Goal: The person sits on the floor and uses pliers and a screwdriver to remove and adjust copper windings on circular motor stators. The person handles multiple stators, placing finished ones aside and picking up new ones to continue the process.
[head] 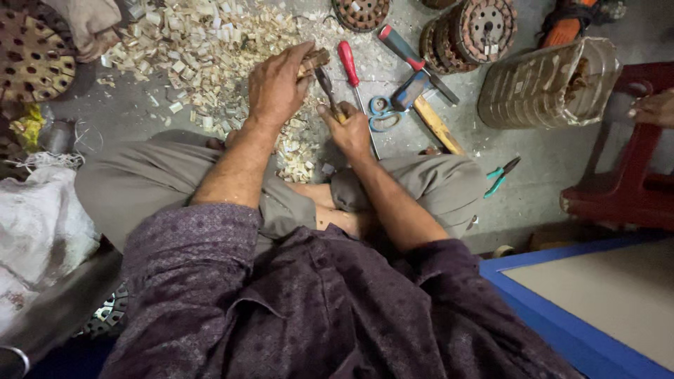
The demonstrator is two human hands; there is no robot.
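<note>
Head view looking down, and we've got our left hand [279,84] clamped over a small brownish wound piece [314,62], pinning it to the grey concrete floor [562,161] right at the edge of the pile of pale cut chips [210,42]. Fingers there are curled tight around it, so most of it is hidden. Our right hand [349,130] is clenched on a thin metal tool with a yellowish handle [328,91], its tip angled up toward the piece.

Handling-wise, we'd guess the piece is stiff, dense and fairly small, probably rough rather than slippery, so gripping from the top and sides looks sensible. Can't tell how fragile it is.

Around us: a red-handled screwdriver [349,63] just beside the right hand, blue-handled scissors [382,112], a blue-and-red-handled tool [407,56], a wooden-handled hammer [435,123], and teal-handled pliers [500,175] further off. Round slotted metal discs [484,28] and a ribbed clear plastic container [547,84] sit beyond. A red plastic stool [625,182] is at the right, with another person's hand [653,109] on it. The screwdriver and scissors crowd the working spot a bit.
</note>
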